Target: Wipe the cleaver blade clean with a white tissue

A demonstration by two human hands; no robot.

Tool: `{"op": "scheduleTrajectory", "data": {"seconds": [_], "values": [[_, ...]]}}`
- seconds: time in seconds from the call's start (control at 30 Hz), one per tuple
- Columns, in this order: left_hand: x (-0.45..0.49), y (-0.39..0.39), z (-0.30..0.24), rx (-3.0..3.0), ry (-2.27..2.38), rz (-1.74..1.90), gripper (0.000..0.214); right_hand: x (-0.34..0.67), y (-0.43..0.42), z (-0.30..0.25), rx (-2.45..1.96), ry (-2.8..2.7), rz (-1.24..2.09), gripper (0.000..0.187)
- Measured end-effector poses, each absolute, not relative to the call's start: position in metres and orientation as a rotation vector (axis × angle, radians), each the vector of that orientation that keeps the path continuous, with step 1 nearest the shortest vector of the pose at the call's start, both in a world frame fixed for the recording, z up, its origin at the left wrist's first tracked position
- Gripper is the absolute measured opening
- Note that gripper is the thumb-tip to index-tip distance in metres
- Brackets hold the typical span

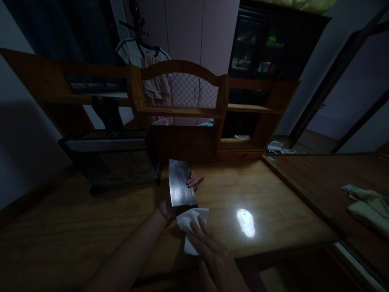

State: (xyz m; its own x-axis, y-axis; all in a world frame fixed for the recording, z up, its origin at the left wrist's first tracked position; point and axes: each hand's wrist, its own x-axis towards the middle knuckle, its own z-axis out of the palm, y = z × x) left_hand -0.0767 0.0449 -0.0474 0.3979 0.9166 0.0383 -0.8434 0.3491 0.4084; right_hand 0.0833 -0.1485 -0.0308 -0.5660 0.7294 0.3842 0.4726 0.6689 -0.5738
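Observation:
A cleaver [181, 184] with a broad, shiny metal blade is held above the wooden desk, its dark handle pointing toward me. My left hand [194, 181] reaches beneath the blade and supports it from behind. Its fingertips show past the blade's right edge, while the palm is hidden. At the handle end, my right hand [209, 247] holds a white tissue [191, 221], with its fingers laid over it. The tissue covers most of the handle, so whether the right fingers also grip the handle cannot be seen.
The light wooden desk [136, 227] has a shelf unit [179, 111] along its back. A dark appliance or monitor-like object [112, 158] stands at the left. Light reflects off the desktop at right. Folded cloth [369, 209] lies on a lower brown surface to the far right.

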Motion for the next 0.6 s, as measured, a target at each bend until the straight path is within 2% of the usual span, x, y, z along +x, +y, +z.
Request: {"op": "scheduleTrajectory", "data": {"seconds": [0.37, 0.6], "values": [[-0.078, 0.049, -0.053, 0.42, 0.226, 1.131, 0.026, 0.102, -0.158, -0.027, -0.773, -2.085, 0.503, 0.062], [-0.078, 0.046, -0.051, 0.449, 0.221, 1.142, 0.026, 0.111, -0.169, -0.024, -0.832, -1.975, 0.488, 0.045]]}}
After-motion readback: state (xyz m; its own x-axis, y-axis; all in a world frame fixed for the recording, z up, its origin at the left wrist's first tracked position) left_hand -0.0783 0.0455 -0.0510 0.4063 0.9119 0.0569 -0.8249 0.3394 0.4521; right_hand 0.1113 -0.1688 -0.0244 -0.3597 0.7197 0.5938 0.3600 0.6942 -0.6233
